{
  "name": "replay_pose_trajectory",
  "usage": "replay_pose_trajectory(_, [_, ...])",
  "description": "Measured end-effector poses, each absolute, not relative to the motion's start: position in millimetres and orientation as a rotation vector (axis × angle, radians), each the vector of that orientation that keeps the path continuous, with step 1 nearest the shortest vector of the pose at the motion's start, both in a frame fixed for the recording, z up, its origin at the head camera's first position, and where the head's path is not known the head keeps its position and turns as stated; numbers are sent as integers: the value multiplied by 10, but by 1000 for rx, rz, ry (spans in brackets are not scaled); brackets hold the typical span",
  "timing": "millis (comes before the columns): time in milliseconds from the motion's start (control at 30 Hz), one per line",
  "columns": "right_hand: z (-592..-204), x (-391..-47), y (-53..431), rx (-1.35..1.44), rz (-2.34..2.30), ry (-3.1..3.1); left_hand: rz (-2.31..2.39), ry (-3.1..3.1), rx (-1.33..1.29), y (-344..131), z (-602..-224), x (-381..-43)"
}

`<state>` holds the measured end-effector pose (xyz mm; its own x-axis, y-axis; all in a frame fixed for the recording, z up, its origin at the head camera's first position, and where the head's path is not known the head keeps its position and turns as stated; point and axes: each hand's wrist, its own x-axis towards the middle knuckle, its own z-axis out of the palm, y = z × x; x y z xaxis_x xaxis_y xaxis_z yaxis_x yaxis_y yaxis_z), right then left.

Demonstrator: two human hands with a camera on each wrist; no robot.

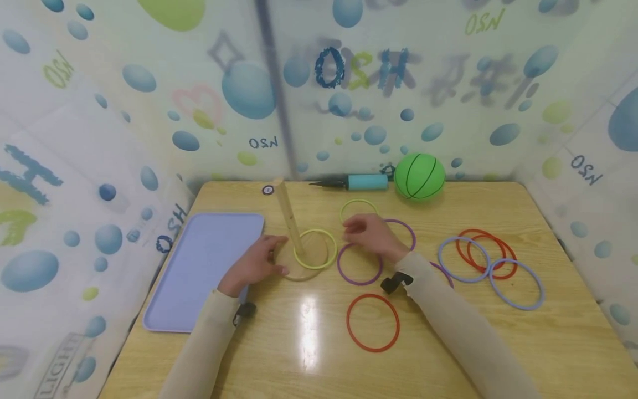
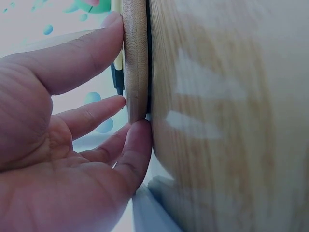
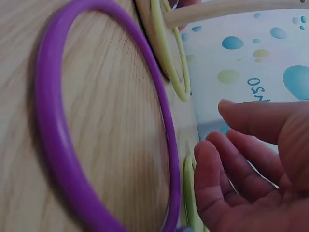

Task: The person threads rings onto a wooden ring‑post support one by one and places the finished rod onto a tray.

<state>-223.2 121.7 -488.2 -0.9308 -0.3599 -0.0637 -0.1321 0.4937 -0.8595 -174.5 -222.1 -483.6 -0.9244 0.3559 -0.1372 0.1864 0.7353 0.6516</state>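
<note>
A wooden post point(image 1: 287, 213) stands on a round wooden base point(image 1: 286, 260) left of the table's middle. Around the post's foot lies a yellow ring point(image 1: 335, 252), partly over the base. My left hand point(image 1: 255, 259) touches the left edge of the base point(image 2: 135, 63) with spread, fairly straight fingers. My right hand point(image 1: 371, 231) hovers with loosely bent fingers and holds nothing. In the right wrist view, a purple ring point(image 3: 49, 106) lies near the right hand point(image 3: 256, 174). A yellow-green ring point(image 1: 359, 201) lies just beyond that hand, partly hidden by it.
A lavender tray point(image 1: 209, 260) lies at the left. Another purple ring point(image 1: 412, 235), a red ring point(image 1: 372, 351) and overlapping red and blue rings point(image 1: 463, 281) lie rightward. At the back are a blue hand pump point(image 1: 367, 182) and a green ball point(image 1: 420, 177).
</note>
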Motion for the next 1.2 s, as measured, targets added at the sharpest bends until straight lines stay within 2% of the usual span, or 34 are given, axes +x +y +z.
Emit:
replay_pose_trajectory(533, [-4990,-2219,1359,-753,-1075,2665,966,2679,414,-2232,-4849,-1746])
replay_pose_trajectory(1200, [-4884,-2195,1443,-916,-937,2680,966,2682,438,-2246,-4837,-1761])
